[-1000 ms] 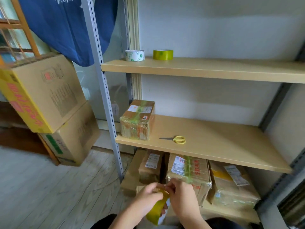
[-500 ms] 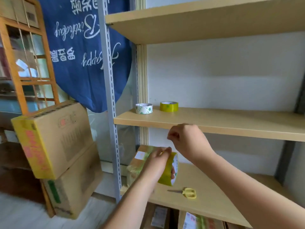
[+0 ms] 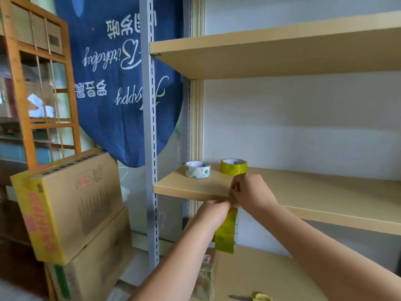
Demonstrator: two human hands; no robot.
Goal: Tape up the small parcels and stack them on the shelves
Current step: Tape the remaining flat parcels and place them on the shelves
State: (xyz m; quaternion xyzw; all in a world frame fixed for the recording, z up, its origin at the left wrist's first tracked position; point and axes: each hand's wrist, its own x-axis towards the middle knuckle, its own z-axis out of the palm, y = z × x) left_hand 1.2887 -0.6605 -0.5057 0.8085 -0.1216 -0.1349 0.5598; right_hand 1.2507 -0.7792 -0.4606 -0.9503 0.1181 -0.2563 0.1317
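My left hand point(image 3: 213, 213) grips a yellow-green tape roll point(image 3: 226, 233) just below the front edge of the middle shelf point(image 3: 191, 189). My right hand point(image 3: 249, 193) pinches the tape's free end against that shelf edge. A white tape roll point(image 3: 198, 169) and a second yellow roll point(image 3: 234, 166) stand on the middle shelf behind my hands. A taped small parcel point(image 3: 206, 276) sits on the lower shelf point(image 3: 260, 276), mostly hidden by my left forearm.
Yellow-handled scissors point(image 3: 253, 298) lie on the lower shelf at the bottom edge. Two big cardboard boxes point(image 3: 69, 205) are stacked left of the grey shelf upright point(image 3: 149, 131). A blue cloth point(image 3: 121, 79) hangs behind. An upper shelf point(image 3: 271, 53) is overhead.
The view rose from the floor parcels to the shelves. Both hands lifted the yellow roll up to the middle shelf's front edge, and my right hand now holds the tape end there.
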